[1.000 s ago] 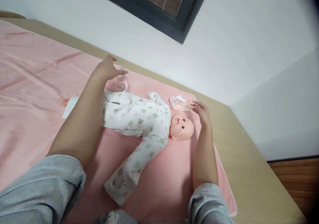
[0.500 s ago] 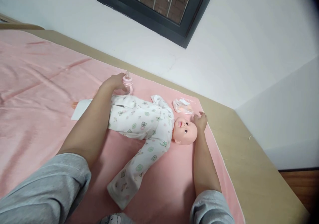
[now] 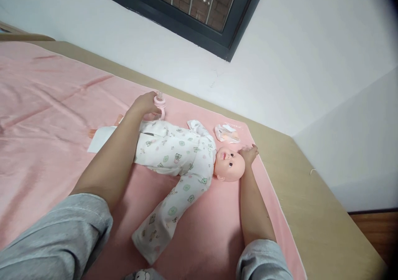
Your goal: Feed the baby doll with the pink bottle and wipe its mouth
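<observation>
Left hand (image 3: 143, 104) around pink bottle (image 3: 159, 105), right hand (image 3: 249, 154) against doll's head (image 3: 230, 164).

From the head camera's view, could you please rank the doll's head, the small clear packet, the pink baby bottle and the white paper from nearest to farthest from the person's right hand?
Measured from the right hand:
1. Doll's head: just left of the hand, apparently touching it.
2. Clear packet: just beyond the hand, toward the wall.
3. Pink baby bottle: past the doll's body, at the left hand.
4. White paper: farthest left, partly behind the left forearm.
</observation>
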A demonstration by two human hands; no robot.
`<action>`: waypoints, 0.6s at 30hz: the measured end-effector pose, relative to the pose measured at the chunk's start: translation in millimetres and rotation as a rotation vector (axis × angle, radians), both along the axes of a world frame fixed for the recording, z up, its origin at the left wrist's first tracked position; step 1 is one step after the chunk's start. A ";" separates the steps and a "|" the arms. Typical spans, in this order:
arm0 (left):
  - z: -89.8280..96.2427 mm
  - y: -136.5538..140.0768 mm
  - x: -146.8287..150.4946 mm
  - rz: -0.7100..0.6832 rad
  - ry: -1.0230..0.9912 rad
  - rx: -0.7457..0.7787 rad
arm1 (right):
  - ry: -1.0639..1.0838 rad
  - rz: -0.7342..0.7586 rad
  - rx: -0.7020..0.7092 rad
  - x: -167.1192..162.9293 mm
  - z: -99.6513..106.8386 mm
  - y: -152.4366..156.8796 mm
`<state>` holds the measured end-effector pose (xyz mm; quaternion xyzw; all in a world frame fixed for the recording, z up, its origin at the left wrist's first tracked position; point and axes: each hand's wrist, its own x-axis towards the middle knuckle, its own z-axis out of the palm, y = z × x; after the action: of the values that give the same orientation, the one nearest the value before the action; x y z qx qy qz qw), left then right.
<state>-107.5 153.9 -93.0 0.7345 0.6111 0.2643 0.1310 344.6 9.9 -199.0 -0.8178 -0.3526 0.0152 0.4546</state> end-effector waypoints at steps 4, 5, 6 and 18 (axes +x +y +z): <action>16.7 -11.8 11.6 -0.021 -0.050 0.055 | 0.114 -0.073 0.044 -6.0 9.1 -2.1; 22.0 -16.7 16.6 -0.034 -0.073 0.080 | 0.115 -0.077 0.062 -6.9 11.2 -2.9; 27.6 -22.6 22.6 -0.047 -0.105 0.106 | 0.114 -0.087 0.083 -7.6 13.2 -3.4; 74.1 -130.9 98.6 -0.452 -0.290 0.315 | 0.036 0.301 0.673 -45.7 121.3 -18.6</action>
<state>-8.9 23.0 -18.9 0.8177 0.3590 0.4218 0.1568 298.9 -8.8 -77.7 -0.5612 -0.4461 -0.0204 0.6969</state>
